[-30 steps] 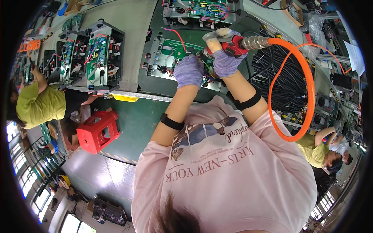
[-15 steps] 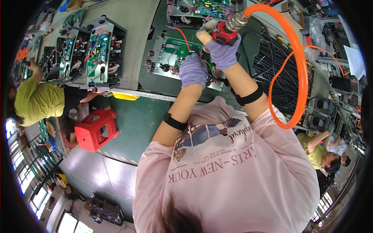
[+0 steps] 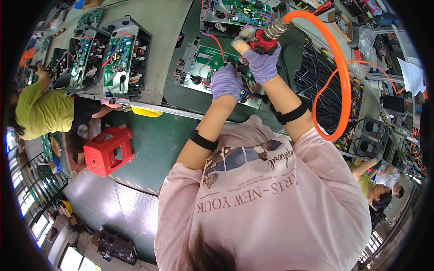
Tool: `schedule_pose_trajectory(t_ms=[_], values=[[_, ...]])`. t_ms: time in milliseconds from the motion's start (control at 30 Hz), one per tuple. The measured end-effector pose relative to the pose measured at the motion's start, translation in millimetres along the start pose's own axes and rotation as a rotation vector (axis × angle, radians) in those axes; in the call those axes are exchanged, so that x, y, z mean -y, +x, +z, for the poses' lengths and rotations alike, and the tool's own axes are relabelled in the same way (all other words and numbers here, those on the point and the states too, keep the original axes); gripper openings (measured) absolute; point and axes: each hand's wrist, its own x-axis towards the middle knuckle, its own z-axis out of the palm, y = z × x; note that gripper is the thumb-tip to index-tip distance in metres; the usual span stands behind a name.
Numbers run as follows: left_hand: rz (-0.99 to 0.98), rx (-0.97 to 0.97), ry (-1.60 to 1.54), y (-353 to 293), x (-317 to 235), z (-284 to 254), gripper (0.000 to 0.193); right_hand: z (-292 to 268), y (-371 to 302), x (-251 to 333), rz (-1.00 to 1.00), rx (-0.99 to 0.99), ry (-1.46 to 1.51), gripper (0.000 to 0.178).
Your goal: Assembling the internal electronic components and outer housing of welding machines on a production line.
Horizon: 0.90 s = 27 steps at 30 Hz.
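Note:
My right hand (image 3: pixel 264 64), in a purple glove, is wrapped round a red air tool (image 3: pixel 263 43). An orange hose (image 3: pixel 342 72) runs from the tool's metal coupling and loops down on the right. The tool's working end is hidden, but it is over the right part of a green circuit board (image 3: pixel 207 58) in an open metal chassis. My left hand (image 3: pixel 227 83), gloved alike, rests over the same board with its fingers curled down; what they pinch is hidden. A red wire (image 3: pixel 218 44) rises from the board just beyond them.
Another board unit (image 3: pixel 244 13) sits beyond mine, and more units (image 3: pixel 118 63) stand to the left. Black cables (image 3: pixel 318 81) are heaped at the right. A co-worker in yellow-green (image 3: pixel 45 113) works at far left; a red stool (image 3: pixel 107 151) stands on the floor.
The whole picture has shifted slightly. Both hands keep their place over the board, with the air tool still in my right hand.

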Motion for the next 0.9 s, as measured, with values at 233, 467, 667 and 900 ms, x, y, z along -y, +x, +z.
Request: schedule_pose_trajectory(t_ms=[233,467,667,900], values=[[-0.232,0.066,-0.783,-26.1,8.5,-42.0,0.023,-26.2,19.9,61.3,0.186,-0.132,0.455,0.031],[-0.579,0.552,-1.688,-32.3,1.2,-66.7,0.022,-85.5,-42.1,85.1,0.902,0.109,1.113,0.04],[-0.456,0.642,-1.601,-54.4,-0.8,-42.3,0.035,-94.0,-90.0,82.1,0.671,-0.046,0.947,0.045],[-0.547,0.82,-1.42,-63.9,7.1,-35.6,0.043,-120.8,-98.1,80.2,0.341,-0.264,0.591,0.021]])
